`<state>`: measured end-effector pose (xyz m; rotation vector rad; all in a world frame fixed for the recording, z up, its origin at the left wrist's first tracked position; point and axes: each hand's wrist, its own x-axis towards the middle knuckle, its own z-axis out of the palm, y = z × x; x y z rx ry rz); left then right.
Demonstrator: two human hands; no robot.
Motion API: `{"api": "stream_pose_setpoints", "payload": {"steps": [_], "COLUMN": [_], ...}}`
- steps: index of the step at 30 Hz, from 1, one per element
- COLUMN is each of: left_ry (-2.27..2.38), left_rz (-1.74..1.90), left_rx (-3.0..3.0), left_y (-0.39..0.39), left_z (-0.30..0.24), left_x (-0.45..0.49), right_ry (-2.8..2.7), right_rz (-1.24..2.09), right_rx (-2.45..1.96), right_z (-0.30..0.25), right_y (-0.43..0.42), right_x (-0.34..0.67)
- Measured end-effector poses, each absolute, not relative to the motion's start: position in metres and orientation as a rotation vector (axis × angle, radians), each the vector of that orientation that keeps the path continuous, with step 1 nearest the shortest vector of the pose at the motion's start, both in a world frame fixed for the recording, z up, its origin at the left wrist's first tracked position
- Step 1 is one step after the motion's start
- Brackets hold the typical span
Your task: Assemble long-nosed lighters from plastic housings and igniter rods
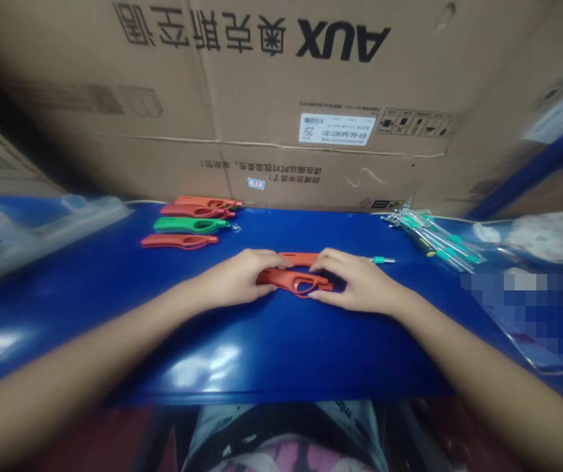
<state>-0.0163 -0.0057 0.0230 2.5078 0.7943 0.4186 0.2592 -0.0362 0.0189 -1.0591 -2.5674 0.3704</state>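
Note:
Near the middle of the blue table, an orange lighter casing [288, 280] with a trigger loop lies between my hands. My left hand [234, 278] pinches its left end between thumb and fingers. At the right end, the thumb and fingertips of my right hand [360, 282] close around the loop and narrow tip. Just behind lies a second orange lighter casing [301, 258], partly covered by my fingers. A rod with a teal part [382, 260] sticks out to the right, beyond my right hand; its other end is hidden.
Several orange and red casings [180, 242] and a green casing [190, 225] lie at the back left. Metal rods with teal parts [438, 239] are piled at the back right. Clear plastic bags [40, 239] rest at the left. A large cardboard box [252, 118] stands behind the table [281, 367].

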Motion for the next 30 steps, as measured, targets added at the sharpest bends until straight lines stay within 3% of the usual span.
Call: {"api": "stream_pose_setpoints", "payload": {"steps": [8, 20, 30], "left_ry": [0.818, 0.839, 0.858], "left_rz": [0.367, 0.335, 0.39], "left_rx": [2.497, 2.467, 2.479], "left_y": [-0.003, 0.0, -0.009], "left_z": [0.022, 0.023, 0.015], "left_x": [-0.017, -0.02, -0.025], "right_ry": [-2.657, -2.383, -2.571], "right_rz": [0.228, 0.344, 0.353], "right_rx": [-1.056, -0.795, -0.866], "right_z": [0.01, 0.005, 0.007], "right_y": [-0.032, -0.026, -0.02], "right_x": [0.257, 0.263, 0.271]}}
